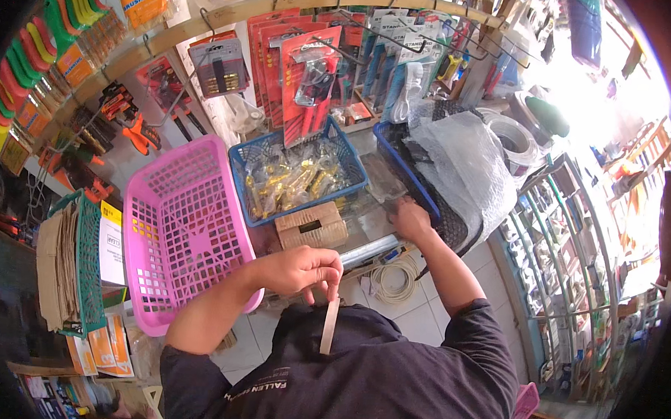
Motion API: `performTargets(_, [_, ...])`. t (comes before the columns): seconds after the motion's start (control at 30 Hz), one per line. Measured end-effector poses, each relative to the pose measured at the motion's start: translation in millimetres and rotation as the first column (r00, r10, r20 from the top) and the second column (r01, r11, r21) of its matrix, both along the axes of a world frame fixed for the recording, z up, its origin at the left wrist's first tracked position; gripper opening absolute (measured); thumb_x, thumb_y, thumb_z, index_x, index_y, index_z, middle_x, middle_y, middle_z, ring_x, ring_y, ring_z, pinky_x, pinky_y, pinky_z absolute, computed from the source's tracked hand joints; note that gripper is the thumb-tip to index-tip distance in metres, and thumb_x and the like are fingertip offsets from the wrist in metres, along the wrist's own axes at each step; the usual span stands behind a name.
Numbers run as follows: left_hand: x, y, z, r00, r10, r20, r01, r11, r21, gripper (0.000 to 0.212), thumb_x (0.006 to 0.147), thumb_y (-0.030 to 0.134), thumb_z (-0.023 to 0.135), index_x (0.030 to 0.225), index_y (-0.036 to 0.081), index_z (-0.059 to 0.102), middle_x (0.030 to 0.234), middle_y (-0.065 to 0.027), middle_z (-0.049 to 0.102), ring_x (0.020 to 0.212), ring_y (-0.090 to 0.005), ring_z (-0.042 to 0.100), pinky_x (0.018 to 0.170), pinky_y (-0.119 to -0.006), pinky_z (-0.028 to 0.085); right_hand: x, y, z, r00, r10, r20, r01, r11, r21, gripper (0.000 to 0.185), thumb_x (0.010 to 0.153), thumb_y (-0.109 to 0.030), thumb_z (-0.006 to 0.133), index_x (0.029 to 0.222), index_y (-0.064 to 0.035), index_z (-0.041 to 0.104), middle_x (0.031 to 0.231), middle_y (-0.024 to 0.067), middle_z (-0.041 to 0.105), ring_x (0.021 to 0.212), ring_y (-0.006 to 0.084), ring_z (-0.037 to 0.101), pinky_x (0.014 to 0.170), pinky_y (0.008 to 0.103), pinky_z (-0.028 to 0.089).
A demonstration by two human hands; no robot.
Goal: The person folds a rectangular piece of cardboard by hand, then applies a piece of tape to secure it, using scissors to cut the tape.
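My left hand is raised before my chest, its fingers pinched on the upper end of a narrow beige strip that hangs down over my dark shirt. My right hand reaches to the counter, beside the wall of a dark blue plastic basket. Its fingertips are at the near end of a clear plastic packet; whether they grip it cannot be made out. Between the hands lies a small brown cardboard box with a dark rectangular slot. Behind it, a blue basket holds several bagged brass-coloured fittings.
A pink plastic basket stands at left, by a green basket of brown paper. Bubble wrap covers the dark blue basket. Carded tools hang from metal hooks above. A cable coil sits below the metal counter edge.
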State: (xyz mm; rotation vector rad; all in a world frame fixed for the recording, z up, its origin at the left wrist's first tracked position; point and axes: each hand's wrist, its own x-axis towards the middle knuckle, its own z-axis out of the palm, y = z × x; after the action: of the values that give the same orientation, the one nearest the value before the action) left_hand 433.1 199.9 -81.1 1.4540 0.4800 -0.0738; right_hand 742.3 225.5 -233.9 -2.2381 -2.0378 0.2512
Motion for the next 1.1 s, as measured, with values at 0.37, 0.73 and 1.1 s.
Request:
performTargets(0.37, [-8.0, 23.0, -21.1, 0.992, -0.102, 0.078, 0.110, 0.988, -0.108, 0.019, 0.098, 0.021, 0.042, 0.099, 0.003, 0.048, 0.088, -0.0087, 0.061, 0.093, -0.0206, 0.064, 0.061, -0.029, 0.056, -24.2, 10.9, 14.8, 0.984, -0.161, 0.072, 0.171, 0.971, -0.168, 0.022, 0.071, -0.019, 0.062, 0.084, -0.0018, 0.067, 0.089, 0.0186, 0.067, 0.086, 0.0333, 0.065, 0.074, 0.0425, 0.052])
performTargets(0.73, [-7.3, 22.0, -31.6, 0.994, -0.099, 0.039, 0.104, 0.982, -0.161, 0.020, 0.097, 0.022, 0.044, 0.098, 0.003, 0.049, 0.086, -0.0092, 0.062, 0.085, -0.0182, 0.065, 0.058, -0.029, 0.054, -71.8, -114.1, 70.4, 0.073, -0.251, -0.965, -0.154, 0.953, -0.259, 0.040, 0.081, -0.003, 0.053, 0.118, -0.0008, 0.039, 0.086, 0.0105, 0.066, 0.069, 0.0206, 0.067, 0.053, 0.0269, 0.052])
performTargets(1.1, [5.6, 16.5, -30.9, 1.000, 0.013, -0.024, -0.014, 0.996, -0.083, 0.021, 0.097, 0.024, 0.043, 0.101, 0.004, 0.050, 0.084, -0.0064, 0.063, 0.080, -0.0131, 0.063, 0.059, -0.027, 0.053, -145.6, -190.2, 100.6, -0.201, -0.174, -0.964, -0.137, 0.979, -0.149, 0.053, 0.074, 0.001, 0.074, 0.112, -0.0054, 0.037, 0.096, 0.0084, 0.062, 0.091, 0.0153, 0.063, 0.080, 0.0291, 0.051])
